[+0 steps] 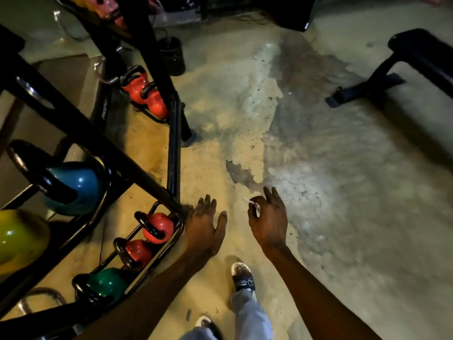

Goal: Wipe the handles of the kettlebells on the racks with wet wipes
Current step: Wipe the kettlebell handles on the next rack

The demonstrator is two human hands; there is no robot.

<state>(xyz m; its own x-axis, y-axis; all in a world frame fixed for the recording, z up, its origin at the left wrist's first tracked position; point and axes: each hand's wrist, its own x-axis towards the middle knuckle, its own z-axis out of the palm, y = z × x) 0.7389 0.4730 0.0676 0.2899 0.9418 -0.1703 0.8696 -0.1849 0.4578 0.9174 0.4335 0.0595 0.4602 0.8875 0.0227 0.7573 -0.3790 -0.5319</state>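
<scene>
The kettlebells (157, 228) sit in the low rack (171, 148) at my left, handles up for wiping; my right hand (268, 220) pinches a small wet wipe (252, 204) in its fingers; my left hand (204, 231), fingers relaxed, hovers beside the rack corner.

Both forearms are bare, with no sleeves seen. Light grey trousers (250, 312) are worn. Dark slides (243, 278) with white soles and a white logo are worn on the feet.
</scene>
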